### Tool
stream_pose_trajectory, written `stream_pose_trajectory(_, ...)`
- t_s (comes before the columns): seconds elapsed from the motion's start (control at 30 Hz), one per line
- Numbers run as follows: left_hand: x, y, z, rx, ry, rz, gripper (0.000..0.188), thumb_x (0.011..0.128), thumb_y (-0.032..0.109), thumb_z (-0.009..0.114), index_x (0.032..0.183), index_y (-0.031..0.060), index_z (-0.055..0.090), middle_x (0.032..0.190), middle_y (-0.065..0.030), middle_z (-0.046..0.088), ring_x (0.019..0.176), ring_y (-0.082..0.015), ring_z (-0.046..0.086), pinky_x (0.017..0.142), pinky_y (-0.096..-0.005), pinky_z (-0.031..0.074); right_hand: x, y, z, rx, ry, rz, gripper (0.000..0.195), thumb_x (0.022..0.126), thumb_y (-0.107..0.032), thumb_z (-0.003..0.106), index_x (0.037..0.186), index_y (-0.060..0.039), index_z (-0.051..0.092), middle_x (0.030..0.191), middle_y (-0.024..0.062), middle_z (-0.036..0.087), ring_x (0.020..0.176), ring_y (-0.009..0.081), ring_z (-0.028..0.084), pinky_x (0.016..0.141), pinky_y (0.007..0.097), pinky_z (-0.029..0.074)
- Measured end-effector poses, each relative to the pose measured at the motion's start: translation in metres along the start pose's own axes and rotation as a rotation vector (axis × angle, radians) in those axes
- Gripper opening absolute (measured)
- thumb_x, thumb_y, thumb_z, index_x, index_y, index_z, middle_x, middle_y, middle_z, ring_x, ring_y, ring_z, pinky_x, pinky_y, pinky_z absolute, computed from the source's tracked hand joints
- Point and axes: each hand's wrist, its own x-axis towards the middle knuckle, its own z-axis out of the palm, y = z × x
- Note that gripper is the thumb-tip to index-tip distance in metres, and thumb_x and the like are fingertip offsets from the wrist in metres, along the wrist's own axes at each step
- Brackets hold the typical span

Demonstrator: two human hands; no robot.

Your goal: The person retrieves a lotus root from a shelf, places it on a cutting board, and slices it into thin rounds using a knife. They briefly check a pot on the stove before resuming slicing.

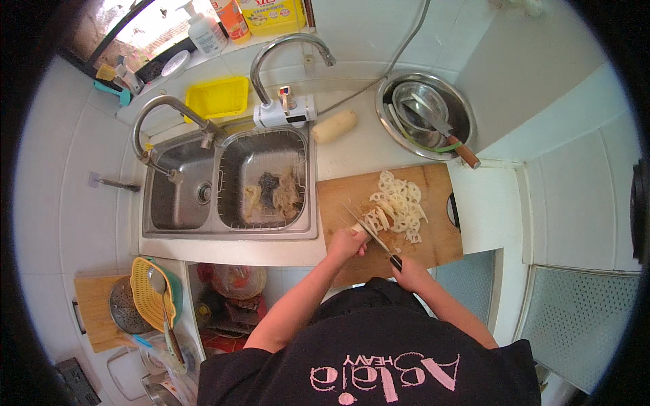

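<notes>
My right hand (pixel 410 274) grips the black handle of a kitchen knife (pixel 373 233), whose blade points up and to the left across the board. Just left of the blade, my left hand (pixel 347 244) holds down a piece of peeled lotus root (pixel 359 228), mostly hidden under the fingers. Thin lotus root slices (pixel 401 198) with round holes lie in a loose heap to the right of the blade. All of this rests on a wooden cutting board (pixel 337 193) with a black-lined handle slot at its right end. A whole peeled lotus root section (pixel 335 126) lies behind the board.
Left of the board is a double steel sink (pixel 180 234); a wire basket in its right basin holds scraps (pixel 284 195). A steel basin (pixel 380 109) at the back right contains bowls and a wooden-handled knife (pixel 463 152). Curved faucets (pixel 256 66) rise behind the sink near a yellow tray (pixel 218 97).
</notes>
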Motion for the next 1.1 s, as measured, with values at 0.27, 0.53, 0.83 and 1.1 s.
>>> stream_pose_trajectory(0.27,0.008,-0.013,-0.001,0.071,0.024,0.055,0.034,0.075,0.023,0.046,0.051,0.0012,0.055,0.044,-0.0061,0.052,0.039,-0.0122,0.049,0.042,-0.0252,0.039,-0.024,-0.011,-0.018,0.047,-0.007,-0.041,0.023,0.074,-0.022,0.050,0.081,0.0004,0.052,0.075,0.0241,0.055,0.073,0.0390,0.053,0.064,0.0446,0.042)
stream_pose_trajectory(0.53,-0.001,-0.004,-0.005,0.065,0.001,0.031,0.036,0.075,0.025,0.045,0.053,0.0006,0.056,0.045,-0.0063,0.053,0.040,-0.0129,0.050,0.043,-0.0261,0.041,-0.005,-0.003,-0.004,0.006,0.005,-0.017,0.023,0.074,-0.021,0.051,0.082,-0.0001,0.052,0.074,0.0235,0.055,0.072,0.0389,0.054,0.063,0.0444,0.043)
stream_pose_trajectory(0.83,-0.002,0.000,-0.005,0.045,-0.016,0.065,0.034,0.077,0.022,0.045,0.051,0.0005,0.054,0.043,-0.0053,0.050,0.037,-0.0118,0.047,0.039,-0.0250,0.039,-0.002,-0.002,-0.002,-0.011,-0.028,-0.005,0.022,0.074,-0.021,0.050,0.082,-0.0002,0.052,0.074,0.0238,0.055,0.072,0.0389,0.054,0.063,0.0447,0.042)
stream_pose_trajectory(1.1,0.003,-0.009,-0.006,0.057,-0.018,0.064,0.033,0.074,0.021,0.045,0.052,-0.0009,0.056,0.045,-0.0072,0.053,0.040,-0.0131,0.050,0.043,-0.0260,0.042,-0.027,-0.014,-0.017,0.071,0.004,-0.065,0.023,0.074,-0.020,0.050,0.085,0.0002,0.052,0.076,0.0236,0.056,0.074,0.0389,0.053,0.065,0.0437,0.043)
